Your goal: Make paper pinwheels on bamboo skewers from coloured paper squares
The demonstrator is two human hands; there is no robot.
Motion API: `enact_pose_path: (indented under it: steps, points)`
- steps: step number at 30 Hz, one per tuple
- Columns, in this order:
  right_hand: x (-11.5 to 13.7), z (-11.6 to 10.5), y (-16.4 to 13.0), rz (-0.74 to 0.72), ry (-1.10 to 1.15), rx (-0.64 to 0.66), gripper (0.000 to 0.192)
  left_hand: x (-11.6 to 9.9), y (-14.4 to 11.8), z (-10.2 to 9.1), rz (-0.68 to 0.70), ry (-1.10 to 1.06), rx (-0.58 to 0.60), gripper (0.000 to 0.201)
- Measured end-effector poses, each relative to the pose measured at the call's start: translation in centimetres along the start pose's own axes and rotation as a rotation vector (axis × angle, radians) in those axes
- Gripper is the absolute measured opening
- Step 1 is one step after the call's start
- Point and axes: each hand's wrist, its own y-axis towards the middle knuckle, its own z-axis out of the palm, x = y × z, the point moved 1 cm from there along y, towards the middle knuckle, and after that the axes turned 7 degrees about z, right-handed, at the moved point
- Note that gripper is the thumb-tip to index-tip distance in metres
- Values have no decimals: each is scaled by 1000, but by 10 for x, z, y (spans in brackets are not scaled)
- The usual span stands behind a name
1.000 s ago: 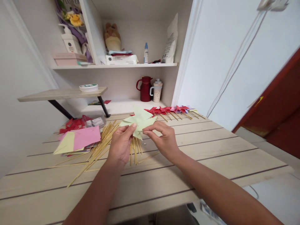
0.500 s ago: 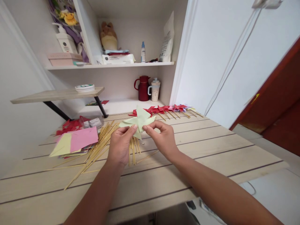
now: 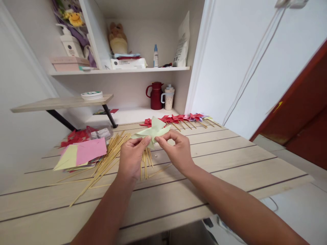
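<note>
Above the table (image 3: 230,153), held up between both hands: a pale green pinwheel (image 3: 154,128), folded paper with pointed vanes; lower and flatter than half a second earlier, tilted more toward the tabletop, and nearer the hands; judged a sign of fine work at the hub rather than a fresh fold. Left hand (image 3: 131,157) pinched on the near edge, thumb on top; right hand (image 3: 177,150) pinched on the centre, fingertips narrow and touching the paper; whether anything small sat between those fingertips, cannot tell.

Just beneath the hands: a small bunch of thin sticks (image 3: 145,162), straw-coloured, straight, smooth; to the left a larger loose pile (image 3: 108,160), fanned and crossing. Further left: flat paper sheets (image 3: 84,153), pink over yellow, matte, square-cornered; behind them red scraps (image 3: 76,136), crumpled and glossy in part.

Along the far edge: a row of done pinwheels (image 3: 182,119), mostly red, sticks pointing right.

Table of pale wood grain with dark grooves across. Behind it a red jug (image 3: 155,96), glossy, beside a speckled mug (image 3: 169,97); above, a cluttered shelf (image 3: 143,70).
</note>
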Motion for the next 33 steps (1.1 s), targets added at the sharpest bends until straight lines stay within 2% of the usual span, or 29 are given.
enact_pose_path:
  steps: [11,15,19,22,25,27,30,33]
  points:
    - [2,0,-1,-70,-17,-2,27,-3,-3,3,36,35,-9,28]
    - [0,0,0,24,85,35,9,-2,0,-1,65,34,-12,26]
    - [-3,-7,9,44,199,-23,24,2,10,-14,126,202,-85,21]
    - [-6,-14,18,-19,76,-32,31,2,17,-23,321,537,-95,15]
    - [-7,-17,23,-106,-114,22,45,0,17,-23,616,766,-8,9]
    - [-6,-18,23,-185,-197,46,57,1,14,-20,762,853,67,10]
    - [-3,-18,21,-279,-270,45,69,2,10,-17,892,957,157,8]
    - [-3,-17,19,-288,-351,66,63,3,9,-16,965,1007,192,11]
